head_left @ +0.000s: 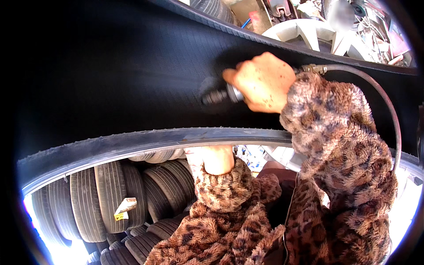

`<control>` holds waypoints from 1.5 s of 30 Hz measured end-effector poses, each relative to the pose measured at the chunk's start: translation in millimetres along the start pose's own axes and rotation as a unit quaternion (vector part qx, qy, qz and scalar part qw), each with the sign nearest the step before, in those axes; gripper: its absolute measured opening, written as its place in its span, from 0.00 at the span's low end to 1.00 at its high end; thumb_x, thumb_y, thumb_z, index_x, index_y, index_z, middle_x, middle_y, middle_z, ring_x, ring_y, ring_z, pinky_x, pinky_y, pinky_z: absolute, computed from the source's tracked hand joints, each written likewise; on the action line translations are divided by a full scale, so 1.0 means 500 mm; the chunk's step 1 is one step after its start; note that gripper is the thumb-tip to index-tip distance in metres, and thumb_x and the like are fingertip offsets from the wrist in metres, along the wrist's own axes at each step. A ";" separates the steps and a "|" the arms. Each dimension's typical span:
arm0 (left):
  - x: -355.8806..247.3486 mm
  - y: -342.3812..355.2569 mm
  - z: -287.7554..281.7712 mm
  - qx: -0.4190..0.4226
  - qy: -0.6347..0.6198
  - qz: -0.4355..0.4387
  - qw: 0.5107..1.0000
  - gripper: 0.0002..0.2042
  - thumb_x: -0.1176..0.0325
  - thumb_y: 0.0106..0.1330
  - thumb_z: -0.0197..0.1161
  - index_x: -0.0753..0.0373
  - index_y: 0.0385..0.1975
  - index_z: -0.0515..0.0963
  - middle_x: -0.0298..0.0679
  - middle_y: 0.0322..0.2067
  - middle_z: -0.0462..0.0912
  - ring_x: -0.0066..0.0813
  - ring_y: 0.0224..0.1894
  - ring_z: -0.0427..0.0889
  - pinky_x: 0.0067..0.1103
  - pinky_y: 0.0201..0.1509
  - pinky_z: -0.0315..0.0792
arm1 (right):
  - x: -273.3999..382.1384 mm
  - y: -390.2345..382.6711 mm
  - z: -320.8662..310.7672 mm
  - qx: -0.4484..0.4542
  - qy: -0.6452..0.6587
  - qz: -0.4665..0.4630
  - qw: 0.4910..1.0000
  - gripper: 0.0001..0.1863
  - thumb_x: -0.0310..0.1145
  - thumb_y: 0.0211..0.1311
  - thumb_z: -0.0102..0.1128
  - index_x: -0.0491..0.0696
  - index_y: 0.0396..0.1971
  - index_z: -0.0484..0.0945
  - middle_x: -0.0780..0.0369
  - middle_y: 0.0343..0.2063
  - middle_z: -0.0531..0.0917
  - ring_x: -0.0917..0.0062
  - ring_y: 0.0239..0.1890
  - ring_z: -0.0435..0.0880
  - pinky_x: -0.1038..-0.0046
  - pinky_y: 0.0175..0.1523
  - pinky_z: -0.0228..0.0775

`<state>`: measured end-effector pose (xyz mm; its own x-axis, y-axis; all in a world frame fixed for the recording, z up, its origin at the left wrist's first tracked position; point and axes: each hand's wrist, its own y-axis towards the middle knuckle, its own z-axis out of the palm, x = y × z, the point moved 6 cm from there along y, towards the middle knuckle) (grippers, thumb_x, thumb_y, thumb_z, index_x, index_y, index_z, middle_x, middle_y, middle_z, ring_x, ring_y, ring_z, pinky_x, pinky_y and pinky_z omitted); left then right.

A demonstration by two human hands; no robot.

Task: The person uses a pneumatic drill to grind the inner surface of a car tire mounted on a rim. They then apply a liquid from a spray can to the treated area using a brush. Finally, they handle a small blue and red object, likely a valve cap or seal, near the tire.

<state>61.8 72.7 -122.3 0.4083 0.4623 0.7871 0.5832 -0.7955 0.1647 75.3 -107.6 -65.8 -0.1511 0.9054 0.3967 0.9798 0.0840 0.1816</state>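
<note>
Clutching tool [234,93] inside large tire [132,66], right hand [266,83] curled, forearm [338,132] over near edge [132,142]; left hand [219,160] under edge, grip hidden, cannot tell. Yellow-white label [125,206] on stacked tire [109,190].

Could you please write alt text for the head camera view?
A person's right hand grips a hose-fed tool inside a large black tyre; the left hand is mostly hidden by the tyre's near edge. More tyres fill the lower left.
</note>
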 end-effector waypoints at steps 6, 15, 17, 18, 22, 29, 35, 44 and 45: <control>0.005 0.001 0.010 0.007 -0.092 -0.034 0.995 0.22 0.61 0.60 0.54 0.77 0.41 0.80 0.75 0.49 0.72 0.85 0.49 0.68 0.78 0.40 0.57 | -0.004 -0.008 0.008 0.045 -0.002 0.002 0.999 0.18 0.26 0.40 0.62 0.45 0.37 0.78 0.54 0.29 0.84 0.59 0.33 0.86 0.60 0.37 0.79; -0.005 0.001 0.016 -0.018 -0.034 -0.018 0.999 0.21 0.63 0.59 0.54 0.79 0.39 0.80 0.77 0.46 0.72 0.85 0.45 0.70 0.77 0.38 0.60 | -0.003 -0.025 0.021 0.091 0.008 0.006 0.996 0.18 0.25 0.40 0.61 0.45 0.37 0.79 0.54 0.30 0.85 0.58 0.35 0.86 0.61 0.39 0.79; -0.006 0.002 0.008 -0.029 -0.077 -0.022 0.996 0.20 0.64 0.59 0.54 0.80 0.38 0.80 0.77 0.46 0.72 0.85 0.45 0.70 0.77 0.37 0.60 | -0.021 -0.021 0.018 0.058 -0.002 0.025 0.998 0.18 0.25 0.41 0.61 0.44 0.38 0.79 0.53 0.29 0.84 0.58 0.34 0.86 0.61 0.38 0.79; -0.005 0.003 0.006 -0.036 -0.084 -0.020 0.996 0.20 0.64 0.59 0.54 0.79 0.38 0.80 0.77 0.46 0.72 0.85 0.46 0.70 0.77 0.37 0.59 | -0.032 -0.014 0.009 0.025 -0.006 0.036 0.999 0.18 0.25 0.41 0.61 0.44 0.38 0.78 0.53 0.29 0.84 0.58 0.34 0.86 0.61 0.38 0.79; -0.003 0.001 0.012 -0.032 -0.083 -0.008 0.996 0.19 0.64 0.59 0.55 0.77 0.38 0.81 0.77 0.47 0.72 0.85 0.47 0.69 0.79 0.36 0.57 | -0.033 -0.001 0.003 -0.028 0.007 0.033 0.999 0.18 0.26 0.40 0.63 0.44 0.37 0.77 0.54 0.28 0.83 0.58 0.33 0.85 0.60 0.38 0.78; 0.021 0.003 0.004 -0.007 -0.253 -0.105 0.962 0.20 0.61 0.60 0.55 0.75 0.39 0.82 0.77 0.47 0.72 0.86 0.49 0.68 0.79 0.37 0.55 | -0.020 -0.008 0.014 0.024 0.029 0.030 0.999 0.18 0.26 0.41 0.62 0.45 0.38 0.79 0.53 0.27 0.84 0.58 0.34 0.86 0.60 0.39 0.79; 0.003 -0.003 0.010 0.031 -0.097 -0.019 0.995 0.21 0.62 0.60 0.53 0.76 0.42 0.80 0.76 0.48 0.72 0.85 0.48 0.69 0.78 0.40 0.57 | -0.010 0.002 0.006 0.020 0.031 0.026 0.999 0.17 0.28 0.41 0.63 0.44 0.37 0.78 0.53 0.27 0.84 0.59 0.33 0.86 0.61 0.37 0.79; 0.008 0.002 0.001 -0.152 -0.029 -0.067 0.986 0.21 0.68 0.59 0.52 0.82 0.44 0.77 0.76 0.48 0.73 0.79 0.46 0.74 0.69 0.48 0.64 | -0.011 -0.001 -0.006 -0.004 0.040 0.004 0.999 0.18 0.28 0.39 0.64 0.44 0.36 0.79 0.53 0.25 0.83 0.59 0.31 0.86 0.61 0.35 0.79; 0.009 0.000 0.003 -0.160 -0.024 -0.066 0.985 0.21 0.68 0.59 0.52 0.82 0.44 0.77 0.76 0.48 0.73 0.78 0.46 0.74 0.69 0.48 0.64 | -0.013 0.005 -0.011 -0.054 0.034 0.003 0.998 0.18 0.29 0.39 0.65 0.44 0.36 0.79 0.53 0.25 0.83 0.59 0.31 0.86 0.62 0.35 0.78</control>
<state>64.7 75.7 -119.6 0.3809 0.5811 0.7192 0.3856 -0.8068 0.4477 78.2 -115.7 -62.8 -0.1572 0.8750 0.4579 0.9613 0.0294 0.2739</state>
